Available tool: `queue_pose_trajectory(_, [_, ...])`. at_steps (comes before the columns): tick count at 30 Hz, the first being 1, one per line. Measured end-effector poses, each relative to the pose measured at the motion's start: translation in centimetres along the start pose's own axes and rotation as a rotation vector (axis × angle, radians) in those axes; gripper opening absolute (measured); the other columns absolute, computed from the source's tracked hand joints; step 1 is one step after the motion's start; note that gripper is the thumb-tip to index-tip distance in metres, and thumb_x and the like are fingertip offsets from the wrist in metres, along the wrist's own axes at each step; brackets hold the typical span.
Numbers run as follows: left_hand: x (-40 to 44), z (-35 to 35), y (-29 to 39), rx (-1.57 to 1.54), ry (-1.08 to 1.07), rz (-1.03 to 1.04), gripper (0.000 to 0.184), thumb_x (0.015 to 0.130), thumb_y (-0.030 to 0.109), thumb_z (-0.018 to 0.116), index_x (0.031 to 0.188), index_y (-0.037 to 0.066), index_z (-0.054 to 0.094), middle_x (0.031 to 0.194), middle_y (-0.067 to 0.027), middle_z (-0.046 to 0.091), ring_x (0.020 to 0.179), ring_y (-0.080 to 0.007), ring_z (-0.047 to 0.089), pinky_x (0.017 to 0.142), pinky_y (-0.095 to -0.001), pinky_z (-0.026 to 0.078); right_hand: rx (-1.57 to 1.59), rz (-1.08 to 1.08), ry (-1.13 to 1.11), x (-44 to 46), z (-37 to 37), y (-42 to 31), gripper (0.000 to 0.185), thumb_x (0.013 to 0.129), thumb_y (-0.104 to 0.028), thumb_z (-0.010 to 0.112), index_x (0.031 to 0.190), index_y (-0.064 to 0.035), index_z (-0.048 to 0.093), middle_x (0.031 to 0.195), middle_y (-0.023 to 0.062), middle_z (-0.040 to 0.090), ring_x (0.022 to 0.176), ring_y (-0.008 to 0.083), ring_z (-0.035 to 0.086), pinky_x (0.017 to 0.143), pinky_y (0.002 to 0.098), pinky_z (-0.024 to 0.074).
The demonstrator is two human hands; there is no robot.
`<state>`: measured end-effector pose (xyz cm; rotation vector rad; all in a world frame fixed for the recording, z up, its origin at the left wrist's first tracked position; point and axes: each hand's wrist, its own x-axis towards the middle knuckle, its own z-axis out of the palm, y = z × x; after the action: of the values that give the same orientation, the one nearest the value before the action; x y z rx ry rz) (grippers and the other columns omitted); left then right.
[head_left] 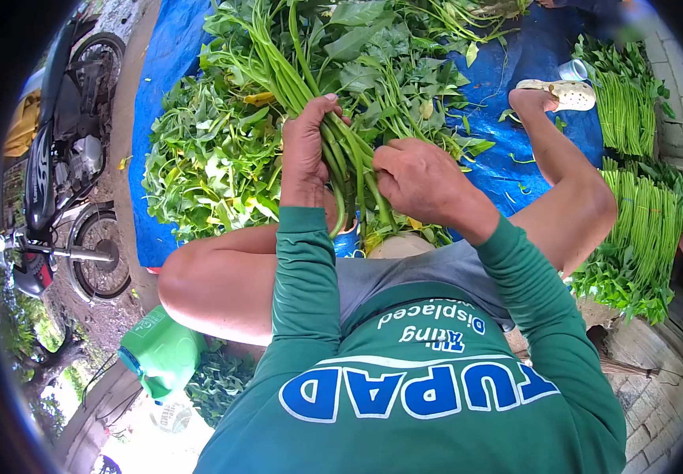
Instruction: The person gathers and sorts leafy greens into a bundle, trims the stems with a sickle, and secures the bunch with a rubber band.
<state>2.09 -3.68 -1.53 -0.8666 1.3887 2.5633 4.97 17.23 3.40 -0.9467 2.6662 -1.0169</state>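
My left hand is wrapped round a bunch of long green water spinach stalks, with the leafy ends pointing away from me and the cut ends hanging toward my lap. Against the right side of that bunch, my right hand has its fingers curled in a pinch at the lower stems; its fingertips are partly hidden. Beneath and beyond both hands lies a large loose heap of water spinach leaves, some of them yellowed.
A blue tarp lies under the heap. Tied bundles of stalks are stacked at the right. My foot wears a cream clog, near a white cup. A motorcycle stands at left, and a green jug sits by my left knee.
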Motion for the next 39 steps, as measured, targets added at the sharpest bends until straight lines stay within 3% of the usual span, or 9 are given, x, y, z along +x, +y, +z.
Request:
queue_pose_trajectory(4, [-0.3, 0.5, 0.0, 0.005, 0.038, 0.028, 0.020, 0.094, 0.022, 0.080, 0.098, 0.005, 0.069, 0.085, -0.0063, 0.072, 0.073, -0.0191, 0.071, 0.065, -0.0339, 0.060, -0.038, 0.074, -0.158, -1.0, -3.1, -0.4, 0.010, 0.086, -0.012, 0.065, 0.088, -0.0033, 0.069, 0.083, 0.0194, 0.067, 0.082, 0.0427, 0.066, 0.073, 0.0529, 0.0533])
queue_pose_trajectory(7, [1.2, -1.7, 1.3, -0.056, 0.052, 0.076, 0.019, 0.094, 0.022, 0.080, 0.095, 0.006, 0.068, 0.085, -0.0068, 0.072, 0.073, -0.0192, 0.072, 0.064, -0.0338, 0.060, 0.109, 0.160, -0.338, -3.7, -5.7, 1.8, 0.011, 0.092, -0.012, 0.068, 0.099, -0.0035, 0.069, 0.082, 0.0125, 0.065, 0.075, 0.0328, 0.065, 0.069, 0.0466, 0.0521])
queue_pose_trajectory(10, [1.2, -2.3, 2.4, -0.115, 0.111, 0.094, 0.021, 0.092, 0.021, 0.081, 0.092, 0.002, 0.072, 0.079, -0.0081, 0.071, 0.069, -0.0192, 0.071, 0.064, -0.0342, 0.060, 0.388, 0.418, -0.001, -5.2, -7.0, 2.6, 0.019, 0.098, -0.020, 0.070, 0.109, -0.0038, 0.067, 0.085, 0.0136, 0.068, 0.076, 0.0307, 0.066, 0.070, 0.0451, 0.0533])
queue_pose_trajectory(13, [1.5, -2.5, 2.3, -0.110, 0.112, 0.089, 0.021, 0.092, 0.020, 0.081, 0.095, 0.003, 0.070, 0.081, -0.0078, 0.071, 0.072, -0.0200, 0.072, 0.065, -0.0350, 0.061, 0.484, 0.395, 0.022, -4.5, -7.3, 0.7, 0.022, 0.102, -0.019, 0.073, 0.116, -0.0061, 0.063, 0.085, 0.0101, 0.064, 0.077, 0.0237, 0.061, 0.070, 0.0400, 0.0518])
queue_pose_trajectory(17, [1.0, -1.8, 2.5, -0.067, 0.092, 0.051, 0.020, 0.093, 0.019, 0.081, 0.100, 0.006, 0.068, 0.082, -0.0065, 0.071, 0.072, -0.0195, 0.071, 0.064, -0.0360, 0.062, 0.061, -0.129, 0.058, -3.2, -2.3, -0.8, 0.017, 0.095, -0.010, 0.076, 0.108, -0.0061, 0.067, 0.087, 0.0098, 0.065, 0.074, 0.0289, 0.063, 0.068, 0.0418, 0.0521])
queue_pose_trajectory(23, [1.4, -2.6, 1.8, -0.044, 0.153, 0.072, 0.020, 0.093, 0.021, 0.082, 0.092, 0.005, 0.069, 0.079, -0.0084, 0.071, 0.066, -0.0200, 0.070, 0.061, -0.0355, 0.061, 0.108, -0.016, -0.092, -4.6, -1.8, 0.0, 0.008, 0.090, -0.010, 0.074, 0.093, -0.0062, 0.068, 0.091, 0.0126, 0.071, 0.085, 0.0392, 0.068, 0.073, 0.0499, 0.0543])
queue_pose_trajectory(26, [2.2, -3.6, 2.1, -0.061, 0.182, 0.087, 0.021, 0.093, 0.022, 0.081, 0.091, 0.005, 0.069, 0.077, -0.0086, 0.070, 0.065, -0.0208, 0.069, 0.060, -0.0374, 0.061, 0.113, 0.165, -0.449, -7.0, -2.8, -0.5, 0.012, 0.090, -0.015, 0.075, 0.094, -0.0047, 0.069, 0.090, 0.0135, 0.071, 0.088, 0.0373, 0.069, 0.075, 0.0495, 0.0544])
queue_pose_trajectory(33, [1.2, -1.5, 1.4, -0.007, 0.246, 0.181, 0.020, 0.090, 0.017, 0.083, 0.092, 0.000, 0.073, 0.079, -0.0087, 0.071, 0.067, -0.0206, 0.071, 0.062, -0.0364, 0.061, 0.196, 0.335, -0.018, -2.5, -4.5, -2.5, 0.030, 0.085, -0.027, 0.076, 0.101, -0.0013, 0.079, 0.099, 0.0233, 0.071, 0.097, 0.0445, 0.068, 0.088, 0.0537, 0.0545])
queue_pose_trajectory(39, [-0.5, 0.8, 1.2, 0.055, 0.202, 0.235, 0.018, 0.087, 0.008, 0.082, 0.098, -0.004, 0.073, 0.081, -0.0077, 0.072, 0.060, -0.0175, 0.068, 0.055, -0.0333, 0.055, 0.183, 0.227, 0.020, 1.9, 1.0, -1.6, 0.032, 0.086, -0.030, 0.073, 0.094, 0.0016, 0.075, 0.094, 0.0254, 0.070, 0.092, 0.0466, 0.068, 0.085, 0.0556, 0.0538])
